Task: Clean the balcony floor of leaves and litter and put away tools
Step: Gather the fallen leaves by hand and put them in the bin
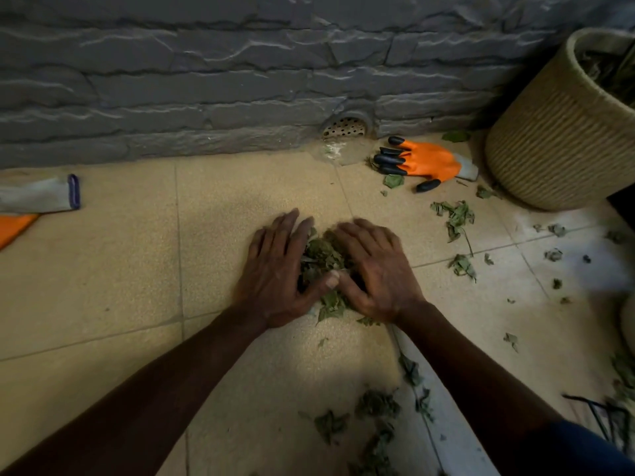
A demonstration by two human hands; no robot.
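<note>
A small heap of dry green leaves (323,255) lies on the beige tiled floor (120,269) in the middle of the view. My left hand (278,269) cups its left side and my right hand (374,269) cups its right side, fingers curved round the heap and thumbs meeting in front. More loose leaves (455,218) lie scattered to the right and near the bottom (374,407). An orange garden glove with black claw tips (422,161) lies by the wall. A second orange and grey glove (37,197) lies at the left edge.
A woven rope basket (556,132) with plant trimmings inside stands at the right. A grey stone wall (206,80) runs along the back, with a round drain grate (345,127) at its foot. Dark stems (598,410) lie at the lower right.
</note>
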